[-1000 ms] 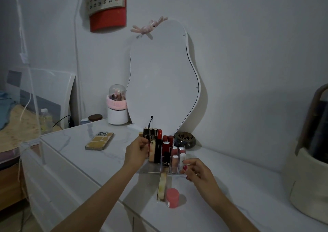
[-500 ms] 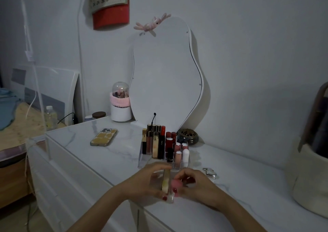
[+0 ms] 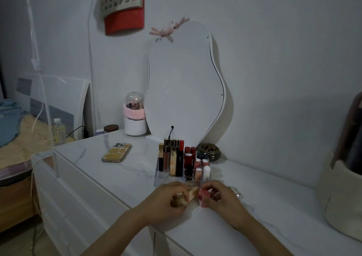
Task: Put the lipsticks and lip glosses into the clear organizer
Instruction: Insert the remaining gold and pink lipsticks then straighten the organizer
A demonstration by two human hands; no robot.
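Hands (image 3: 195, 199) hide gold tube (image 3: 191, 194), pink cap (image 3: 204, 197) partly

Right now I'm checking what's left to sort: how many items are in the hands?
2. A gold tube gripped in the left hand, and a pink tube gripped in the right hand, both just in front of the clear organizer. Fingers may hide more.

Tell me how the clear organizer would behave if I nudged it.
The organizer looks like thin rigid plastic, so it would probably slide on the glossy marble top. Its tall tubes stand upright and loose, so they would likely rattle or lean.
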